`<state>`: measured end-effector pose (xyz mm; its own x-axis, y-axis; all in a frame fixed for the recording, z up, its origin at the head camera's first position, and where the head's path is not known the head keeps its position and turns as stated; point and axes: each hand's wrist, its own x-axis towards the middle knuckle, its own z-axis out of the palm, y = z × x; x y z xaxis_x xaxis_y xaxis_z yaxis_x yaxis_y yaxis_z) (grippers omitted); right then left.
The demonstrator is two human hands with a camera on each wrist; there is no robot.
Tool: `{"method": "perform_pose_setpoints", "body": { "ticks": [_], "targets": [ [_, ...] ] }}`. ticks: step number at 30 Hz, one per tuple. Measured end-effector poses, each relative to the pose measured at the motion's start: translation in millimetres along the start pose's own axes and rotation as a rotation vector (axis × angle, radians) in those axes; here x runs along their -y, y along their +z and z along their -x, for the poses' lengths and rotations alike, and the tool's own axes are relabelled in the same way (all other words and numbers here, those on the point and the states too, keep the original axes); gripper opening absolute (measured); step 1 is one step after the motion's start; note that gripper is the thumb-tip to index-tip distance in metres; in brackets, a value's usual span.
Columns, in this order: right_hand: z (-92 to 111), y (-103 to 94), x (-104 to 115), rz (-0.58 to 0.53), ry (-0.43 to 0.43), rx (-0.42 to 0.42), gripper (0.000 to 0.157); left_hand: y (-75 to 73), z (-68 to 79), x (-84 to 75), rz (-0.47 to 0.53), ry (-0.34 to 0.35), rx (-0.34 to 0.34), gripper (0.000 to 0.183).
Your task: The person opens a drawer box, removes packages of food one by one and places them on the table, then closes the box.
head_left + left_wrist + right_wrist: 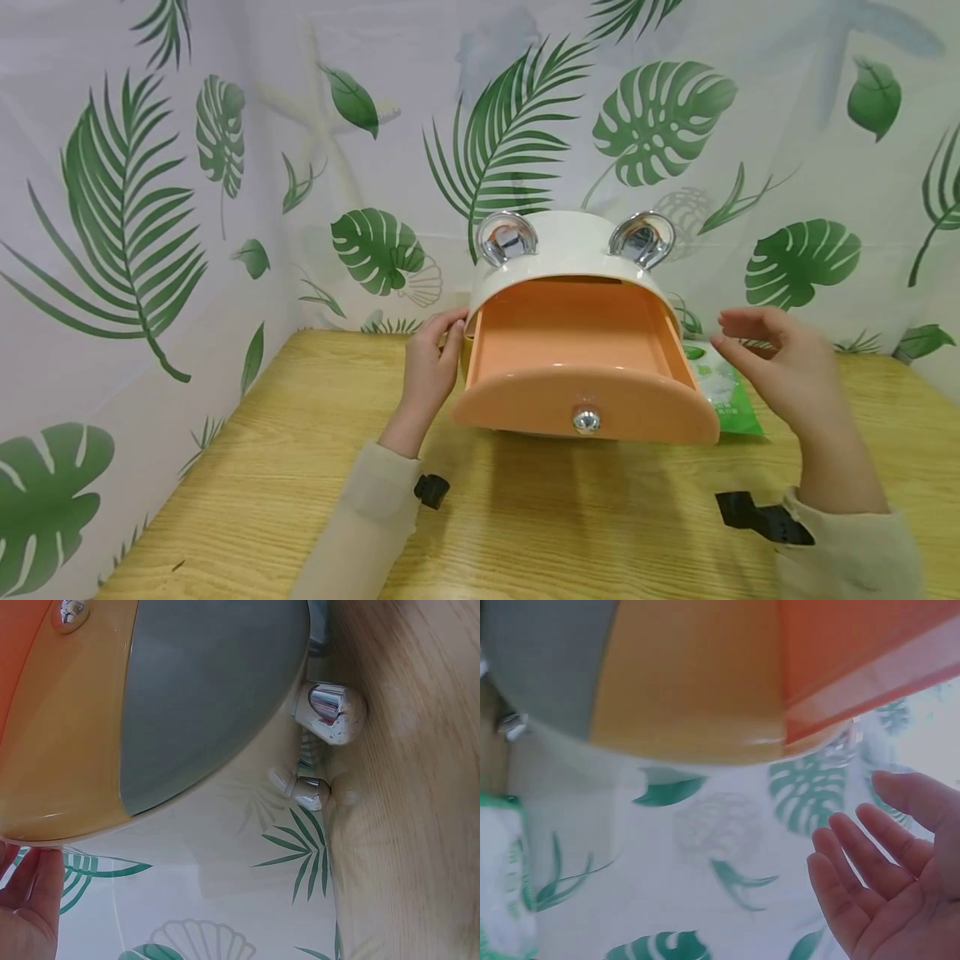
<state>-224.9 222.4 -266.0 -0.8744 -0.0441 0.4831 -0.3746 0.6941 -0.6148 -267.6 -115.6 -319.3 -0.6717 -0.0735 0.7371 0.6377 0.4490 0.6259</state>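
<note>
A rounded white drawer cabinet (566,237) with two shiny chrome rings on top stands in front of me. Its orange top drawer (517,408), fitted with a chrome knob (587,420), is pulled far out and looks bare inside. Below it, the left wrist view shows a closed yellow drawer (82,735) and a grey drawer (217,690). My left hand (429,367) rests its nearly straight fingertips on the cabinet's left side. To the right, apart from the cabinet, my right hand (798,371) is raised with fingers spread and nothing in them.
Behind the cabinet's right side lies a green and white packet (731,396) on the wooden table (300,483). Chrome feet (334,712) hold the cabinet up. A leaf-printed cloth (420,100) hangs close behind and along the left. Black straps (761,518) circle both wrists.
</note>
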Motion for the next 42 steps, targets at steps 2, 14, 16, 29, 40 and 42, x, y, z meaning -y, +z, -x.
{"method": "perform_pose_setpoints", "body": {
  "ticks": [2, 14, 16, 29, 40, 42],
  "targets": [
    [5.4, -3.4, 10.2, 0.000, 0.001, -0.047, 0.037, -0.1, 0.5, -0.4, -0.005, 0.005, -0.002, 0.020],
    [31.8, -15.4, 54.0, -0.035, -0.101, -0.205, 0.028, -0.6, 0.9, -2.2, -0.013, 0.004, -0.003, 0.021],
    [35.5, -16.2, 58.8, -0.050, -0.152, -0.223, 0.027, -0.8, 1.2, -2.1, -0.016, 0.002, -0.003, 0.021],
    [55.9, -5.8, 85.2, -0.014, -0.548, -0.251, 0.025, -0.6, 0.5, -2.2, -0.004, 0.016, -0.003, 0.021],
    [63.5, 18.7, 101.8, -0.047, -0.752, -0.182, 0.040, 0.3, 0.4, -1.2, -0.004, 0.011, -0.004, 0.020],
    [64.1, 23.7, 105.5, -0.048, -0.780, -0.167, 0.039, 0.3, 0.4, -1.1, -0.005, 0.011, -0.004, 0.021]
  ]
}}
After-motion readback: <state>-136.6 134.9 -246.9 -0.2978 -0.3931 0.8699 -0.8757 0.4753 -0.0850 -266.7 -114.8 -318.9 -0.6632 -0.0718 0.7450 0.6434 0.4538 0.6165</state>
